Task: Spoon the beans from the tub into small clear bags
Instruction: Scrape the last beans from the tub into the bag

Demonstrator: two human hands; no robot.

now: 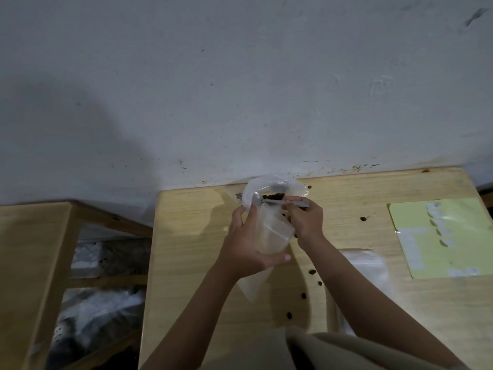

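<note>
My left hand [246,247] grips a small clear bag [272,236] and holds it above the wooden table [192,236], its mouth towards the far side. My right hand [306,220] pinches the handle of a metal spoon [262,199]. Dark beans [273,196] are heaped in the spoon's bowl, just above the bag's mouth. Behind the spoon stands a pale translucent tub or plastic wrap [266,184] at the table's far edge; I cannot tell which. Several loose beans [312,271] lie scattered on the table near my right forearm.
A yellow sheet [437,236] with clear items on it lies at the right. A flat clear bag [365,265] rests under my right forearm. A wooden shelf unit [34,263] with wrapped goods stands to the left. A grey wall [240,89] rises right behind the table.
</note>
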